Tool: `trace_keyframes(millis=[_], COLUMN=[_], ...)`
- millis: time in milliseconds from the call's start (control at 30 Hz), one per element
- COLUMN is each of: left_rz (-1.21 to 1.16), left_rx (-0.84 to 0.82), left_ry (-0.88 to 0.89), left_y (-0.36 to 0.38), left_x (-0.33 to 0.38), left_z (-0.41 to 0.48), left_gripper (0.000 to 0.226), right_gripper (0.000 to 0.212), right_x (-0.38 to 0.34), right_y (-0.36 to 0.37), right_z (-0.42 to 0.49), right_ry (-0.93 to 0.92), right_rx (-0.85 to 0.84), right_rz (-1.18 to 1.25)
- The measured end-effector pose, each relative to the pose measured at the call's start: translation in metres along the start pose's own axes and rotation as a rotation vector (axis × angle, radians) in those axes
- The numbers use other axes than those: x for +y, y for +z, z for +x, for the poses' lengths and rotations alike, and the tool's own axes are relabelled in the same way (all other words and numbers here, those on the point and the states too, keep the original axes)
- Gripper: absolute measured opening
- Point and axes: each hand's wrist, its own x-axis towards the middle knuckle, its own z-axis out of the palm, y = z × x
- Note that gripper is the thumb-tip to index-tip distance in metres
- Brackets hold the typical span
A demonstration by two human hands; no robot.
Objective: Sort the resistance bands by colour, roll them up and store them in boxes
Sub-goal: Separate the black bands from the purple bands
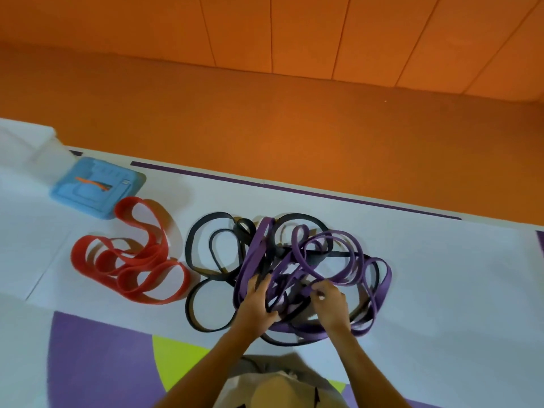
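Tangle (pixel 282 260) of purple bands (pixel 379 269) and black bands (pixel 194 245) lies just right of the red bands (pixel 129 260). Your right hand (pixel 328 300) pinches a purple strand on its far side; your left hand (pixel 256 298), nearer the red bands, curls round mostly black bands.

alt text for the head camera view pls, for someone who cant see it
Two hands work at a tangled pile of purple bands and black bands on a white mat: the left hand digs into the tangle, the right hand pinches one of the purple bands. Red bands lie apart to the left, near a blue box.
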Motion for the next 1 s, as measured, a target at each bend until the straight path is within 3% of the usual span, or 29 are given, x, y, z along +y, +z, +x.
trace_keyframes(millis=[167, 267, 367, 500, 633, 833, 1000], left_rz=[0.328, 0.423, 0.419, 0.331, 0.26, 0.084, 0.159], left_rx=[0.005, -0.101, -0.226, -0.244, -0.224, -0.149, -0.088], left_ry=[-0.081, -0.077, -0.11, -0.158, -0.162, -0.134, -0.078], left_y=[-0.001, 0.0, -0.003, -0.008, -0.008, -0.012, -0.01], left_x=[0.003, 0.003, 0.006, 0.01, 0.006, -0.012, -0.023], left_z=[0.007, 0.013, 0.021, 0.031, 0.03, 0.023, 0.016], left_gripper=[0.1, 0.114, 0.128, 0.127, 0.125, 0.124, 0.123], right_gripper=[0.008, 0.006, 0.006, 0.024, 0.018, 0.011, 0.025], right_x=[-0.016, -0.027, -0.026, -0.004, 0.019, 0.035, 0.013], right_y=[-0.023, -0.036, -0.056, -0.083, -0.074, -0.064, -0.065], right_z=[0.001, -0.003, -0.004, 0.003, -0.001, 0.003, 0.013], right_ry=[-0.014, -0.062, -0.035, 0.074, 0.186, 0.453, 0.164], right_rx=[0.184, 0.224, 0.329, 0.471, 0.5, 0.284, 0.419], right_rz=[0.351, 0.425, 0.569, 0.677, 0.59, 0.176, -0.074])
